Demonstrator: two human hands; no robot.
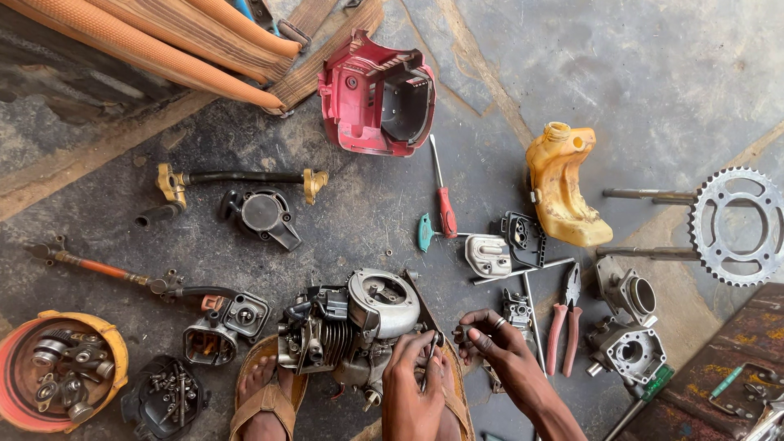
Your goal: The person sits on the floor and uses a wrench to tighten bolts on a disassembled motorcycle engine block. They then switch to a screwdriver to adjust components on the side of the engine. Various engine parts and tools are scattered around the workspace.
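- Small engine [351, 327] sits on the oily concrete floor [376, 204], wedged against the person's sandalled foot [265, 392], which looks placed to brace it.
- Left hand [412, 384] lies against the engine's right side, fingers curled shut on something thin and dark at the casing; whether that is a tool or a part, I cannot tell.
- Right hand [498, 343], just right of the engine, pinches a small dark piece between its fingertips, a ring on one finger; the piece is too small to name.
- Parts are spread around the engine as if laid within reach: red pliers [563, 322] and grey castings [629, 327] to its right, red-handled screwdriver [445, 204] above it, red housing [376, 94] and yellow tank [563, 184] farther up.
- Left of the engine, a round tub [114, 363] and a black cover [167, 400] hold loose bits and screws, probably to stop them straying.
- Chain sprocket [735, 224] is cut by the right edge; the person's forearms run out of the bottom of the view.
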